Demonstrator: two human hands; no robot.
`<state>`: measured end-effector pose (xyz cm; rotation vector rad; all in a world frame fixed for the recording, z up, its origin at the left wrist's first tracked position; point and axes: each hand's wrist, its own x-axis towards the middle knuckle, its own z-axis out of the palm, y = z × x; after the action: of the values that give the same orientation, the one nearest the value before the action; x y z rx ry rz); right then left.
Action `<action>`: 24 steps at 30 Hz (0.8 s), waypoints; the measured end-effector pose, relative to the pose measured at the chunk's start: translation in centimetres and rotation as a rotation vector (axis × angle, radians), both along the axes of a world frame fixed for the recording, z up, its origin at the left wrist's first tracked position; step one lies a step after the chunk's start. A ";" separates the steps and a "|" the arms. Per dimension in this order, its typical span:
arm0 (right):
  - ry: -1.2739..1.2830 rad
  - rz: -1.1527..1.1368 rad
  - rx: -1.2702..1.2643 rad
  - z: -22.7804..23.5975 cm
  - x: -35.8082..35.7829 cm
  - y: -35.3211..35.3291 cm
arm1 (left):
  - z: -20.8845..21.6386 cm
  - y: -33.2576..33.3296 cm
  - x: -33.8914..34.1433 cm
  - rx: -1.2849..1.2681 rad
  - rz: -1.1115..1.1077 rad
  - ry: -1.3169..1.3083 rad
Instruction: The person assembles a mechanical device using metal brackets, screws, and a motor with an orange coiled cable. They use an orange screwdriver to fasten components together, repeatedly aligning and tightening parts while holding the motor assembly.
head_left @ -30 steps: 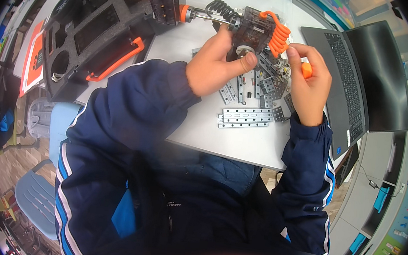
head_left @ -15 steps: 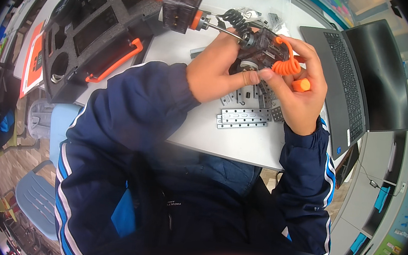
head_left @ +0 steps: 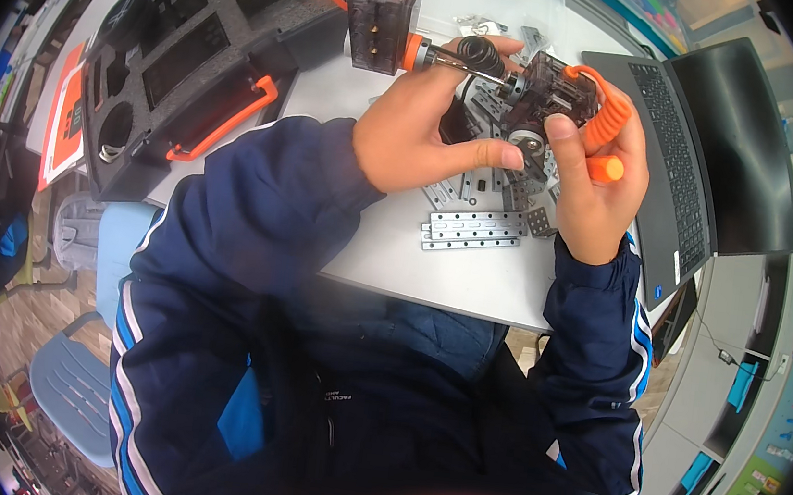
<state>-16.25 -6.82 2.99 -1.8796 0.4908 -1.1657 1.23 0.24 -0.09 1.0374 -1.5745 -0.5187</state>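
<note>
A robot-kit assembly joins two dark see-through motor blocks with a thin metal shaft (head_left: 473, 70). My right hand (head_left: 604, 202) is closed round the right motor block (head_left: 560, 89), thumb on its near face beside a round grey hub (head_left: 526, 142). Against that palm sits an orange faceted handle end (head_left: 605, 168); its other end is hidden. A coiled orange cable (head_left: 608, 120) loops by the fingers. My left hand (head_left: 419, 129) is spread under the shaft, thumb stretched towards the hub, other fingers partly hidden. Past it stands the left motor block (head_left: 380, 19), with an orange collar (head_left: 411, 52).
Slotted metal strips (head_left: 474, 231) and several small metal parts lie on the white table (head_left: 394, 267). An opened laptop (head_left: 670, 131) is at the right. At the left rests a foam-lined black case (head_left: 185, 51) with an orange handle (head_left: 226, 119). A blue chair (head_left: 72, 387) stands lower left.
The assembly has shifted right and tilted slightly, carried by my right hand. My left thumb has moved apart from my right thumb and straightened, and the hub now shows between them.
</note>
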 end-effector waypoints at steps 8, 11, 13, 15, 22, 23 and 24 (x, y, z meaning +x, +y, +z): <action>-0.119 0.085 0.311 0.8 0.0 0.7 | -0.1 -0.4 -0.2 -0.129 0.001 -0.030; -0.190 0.049 0.330 0.8 0.3 0.8 | -0.1 -0.5 -0.1 -0.039 0.055 -0.017; -0.162 0.041 0.346 1.2 0.0 0.7 | -0.2 -0.6 0.1 0.004 0.048 -0.019; -0.167 -0.019 0.355 1.5 -0.2 0.5 | -0.3 -1.0 0.2 -0.026 0.084 0.033; -0.273 -0.013 0.516 1.8 -0.7 -0.9 | -0.6 -2.4 1.8 0.194 0.289 0.110; -0.301 -0.027 0.521 1.6 -0.7 -1.2 | -0.5 -2.6 2.1 0.147 0.319 0.047; -0.329 -0.041 0.525 1.5 -0.7 -1.5 | -0.4 -2.6 2.4 0.177 0.348 0.008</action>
<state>-16.92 -8.32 4.49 -1.2099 0.5830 -1.2030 3.68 -2.41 -0.44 1.4090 -1.3191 -0.4248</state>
